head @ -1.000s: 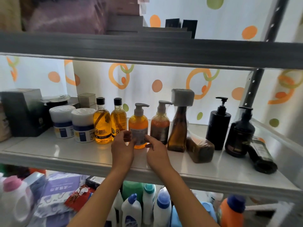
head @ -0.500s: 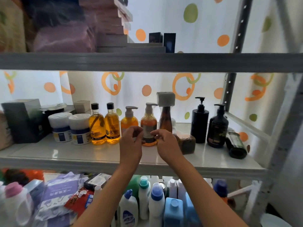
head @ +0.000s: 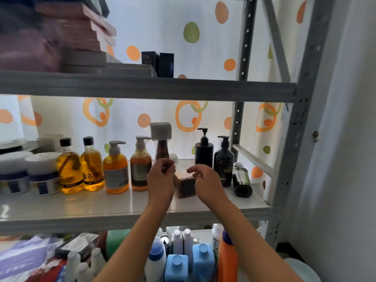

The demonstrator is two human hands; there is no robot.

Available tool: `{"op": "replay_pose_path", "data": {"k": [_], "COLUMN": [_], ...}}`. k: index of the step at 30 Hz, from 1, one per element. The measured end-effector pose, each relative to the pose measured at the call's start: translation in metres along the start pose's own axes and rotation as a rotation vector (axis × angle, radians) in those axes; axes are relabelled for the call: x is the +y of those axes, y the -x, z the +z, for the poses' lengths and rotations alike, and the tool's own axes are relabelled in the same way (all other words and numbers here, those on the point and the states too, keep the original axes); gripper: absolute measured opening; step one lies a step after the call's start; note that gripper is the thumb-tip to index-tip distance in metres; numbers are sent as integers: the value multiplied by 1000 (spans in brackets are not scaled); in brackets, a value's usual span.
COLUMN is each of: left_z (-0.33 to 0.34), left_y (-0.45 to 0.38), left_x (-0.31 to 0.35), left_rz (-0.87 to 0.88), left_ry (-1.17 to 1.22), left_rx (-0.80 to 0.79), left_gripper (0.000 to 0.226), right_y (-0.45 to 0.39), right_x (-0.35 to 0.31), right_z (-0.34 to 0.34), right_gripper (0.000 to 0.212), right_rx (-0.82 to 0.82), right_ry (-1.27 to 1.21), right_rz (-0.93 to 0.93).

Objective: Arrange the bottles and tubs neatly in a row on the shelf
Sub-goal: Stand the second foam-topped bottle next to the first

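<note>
Both hands raised before middle shelf [head: 122,206]. Left hand [head: 160,180] and right hand [head: 205,183] loosely curled, grasping nothing. Tubs [head: 43,174] and amber bottles [head: 116,169] stand in row at left; brown bottle [head: 186,186] lies between hands; dark bottle [head: 242,183] lies at right.

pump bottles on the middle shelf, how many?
4. Two orange mid-row, left of the hands; two black at the right. The brown bottle's top is wrapped, so it may hide a fifth.
</note>
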State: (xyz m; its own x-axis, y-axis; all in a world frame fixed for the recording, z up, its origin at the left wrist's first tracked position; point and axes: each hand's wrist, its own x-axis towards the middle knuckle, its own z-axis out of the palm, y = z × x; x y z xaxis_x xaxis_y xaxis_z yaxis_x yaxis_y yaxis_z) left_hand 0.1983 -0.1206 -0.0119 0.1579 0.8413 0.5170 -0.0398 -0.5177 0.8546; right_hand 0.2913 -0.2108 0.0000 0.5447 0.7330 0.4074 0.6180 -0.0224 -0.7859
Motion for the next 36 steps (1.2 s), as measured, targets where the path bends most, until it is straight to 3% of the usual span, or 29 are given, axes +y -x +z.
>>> {"op": "replay_pose_path", "data": {"k": [12,15,20,26,32,36], "left_z": [24,25,36,36,39,38], "left_y": [-6,-8,-6,-11,-25,-31], "left_x": [-14,-21,-34,-54,-59,-60], "left_rz": [4,79,204,-49,-227,-286], "left_ry": [-66,-165,-317,-307,-515,-547], "left_rx": [-69,-75,-137,-61,-301,-396], "left_gripper": [14,13,13,12,53,59], "right_y": [-14,-23,-39,-57,-66,-69], "right_x": [28,33,37,52,53,52], "right_z": [-6,2,9,23,36,35], "right_gripper": [36,22,24,41,39,43], "right_rx": [43,83,193,97,-22,-78], "right_ry": [20,-3,14,-3,11,-13], "right_rz": [-15,-16,58,222,252,341]}}
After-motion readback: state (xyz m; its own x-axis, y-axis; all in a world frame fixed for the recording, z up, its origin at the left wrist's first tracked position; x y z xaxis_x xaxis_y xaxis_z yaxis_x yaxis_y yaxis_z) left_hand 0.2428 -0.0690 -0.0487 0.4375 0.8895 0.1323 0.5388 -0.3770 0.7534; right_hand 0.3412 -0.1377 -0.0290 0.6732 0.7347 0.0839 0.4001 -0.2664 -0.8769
